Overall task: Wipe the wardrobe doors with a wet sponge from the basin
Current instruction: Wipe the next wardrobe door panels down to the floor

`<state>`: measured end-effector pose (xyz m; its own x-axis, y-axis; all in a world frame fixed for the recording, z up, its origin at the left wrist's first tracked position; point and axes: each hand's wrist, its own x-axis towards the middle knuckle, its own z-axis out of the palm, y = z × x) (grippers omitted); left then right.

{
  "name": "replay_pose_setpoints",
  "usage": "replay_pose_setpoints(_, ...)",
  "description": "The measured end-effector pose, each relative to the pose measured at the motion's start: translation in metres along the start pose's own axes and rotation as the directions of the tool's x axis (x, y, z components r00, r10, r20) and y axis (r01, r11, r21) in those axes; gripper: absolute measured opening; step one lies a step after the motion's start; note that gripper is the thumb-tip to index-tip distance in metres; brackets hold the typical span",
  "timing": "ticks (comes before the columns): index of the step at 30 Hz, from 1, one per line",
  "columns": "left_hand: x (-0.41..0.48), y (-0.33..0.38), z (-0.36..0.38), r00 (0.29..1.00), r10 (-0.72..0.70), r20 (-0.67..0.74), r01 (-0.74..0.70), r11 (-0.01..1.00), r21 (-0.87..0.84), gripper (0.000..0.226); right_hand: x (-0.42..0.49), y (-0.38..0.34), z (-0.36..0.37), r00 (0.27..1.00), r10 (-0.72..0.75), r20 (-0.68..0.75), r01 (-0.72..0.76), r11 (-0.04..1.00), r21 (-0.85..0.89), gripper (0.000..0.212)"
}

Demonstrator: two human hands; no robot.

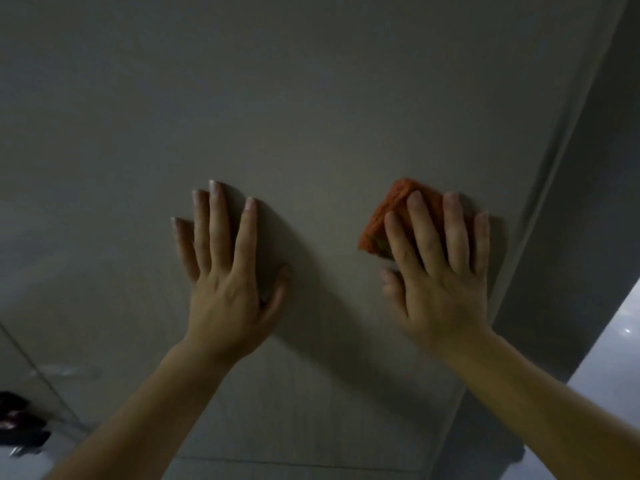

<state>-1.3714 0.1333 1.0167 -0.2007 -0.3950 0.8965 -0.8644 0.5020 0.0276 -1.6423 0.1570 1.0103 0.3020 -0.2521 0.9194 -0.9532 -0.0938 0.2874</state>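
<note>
1. Dimly lit, a pale matt wardrobe door (311,98) takes up most of the view. A faint fine grain can be made out low on it.
2. An orange sponge (384,216) is pressed flat against the door by the right hand (440,282). The hand's fingers (419,230) are laid straight and slightly spread over it.
3. The sponge lies under those fingers, with its top and left edges showing beyond them. It is blocky and coarse, and a darker greenish layer is seen at its lower corner.
4. The left hand (225,282) is laid flat on the bare door at about the same height, well apart from the sponge. Its fingers are spread, its thumb is out, and nothing is held.
5. A raised edge strip (554,168) is seen just right of the sponge, with a dark grey band (606,150) beyond it.
6. A glossy pale floor (616,358) is seen at lower right. The dark blurred things (20,420) at lower left cannot be identified.
</note>
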Motion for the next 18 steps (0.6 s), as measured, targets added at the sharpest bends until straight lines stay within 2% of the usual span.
replay_pose_setpoints(2, -0.013, -0.003, 0.002, 0.999, -0.044, -0.001, 0.044, 0.999, -0.004, 0.080, -0.013, -0.011, 0.005, 0.999, -0.039, 0.029, 0.039, 0.999, -0.002, 0.068)
replay_pose_setpoints(5, -0.038, -0.014, 0.003, 0.992, -0.119, 0.034, 0.118, 0.993, 0.018, 0.082, -0.073, -0.026, 0.015, 0.960, -0.219, 0.173, 0.229, 0.973, -0.041, 0.069)
replay_pose_setpoints(7, -0.050, -0.024, 0.004, 0.988, -0.142, 0.058, 0.141, 0.990, 0.031, 0.082, -0.094, -0.031, 0.016, 0.937, -0.273, 0.217, 0.292, 0.954, -0.062, 0.071)
replay_pose_setpoints(10, -0.056, -0.031, 0.004, 0.990, -0.114, 0.080, 0.111, 0.993, 0.043, 0.080, -0.054, -0.044, 0.010, 0.961, -0.230, 0.153, 0.233, 0.972, -0.003, 0.067)
replay_pose_setpoints(14, -0.057, -0.037, 0.001, 0.991, -0.082, 0.107, 0.077, 0.996, 0.043, 0.077, 0.025, -0.069, 0.008, 0.995, -0.079, 0.067, 0.075, 0.996, 0.056, 0.065)
replay_pose_setpoints(16, -0.061, -0.045, -0.004, 0.991, -0.049, 0.123, 0.046, 0.999, 0.025, 0.078, 0.021, -0.084, 0.013, 0.989, -0.120, 0.089, 0.116, 0.992, 0.044, 0.070)
replay_pose_setpoints(18, -0.064, -0.057, -0.011, 0.991, -0.070, 0.111, 0.067, 0.997, 0.031, 0.081, -0.009, -0.095, 0.022, 0.964, -0.224, 0.142, 0.222, 0.975, 0.025, 0.073)
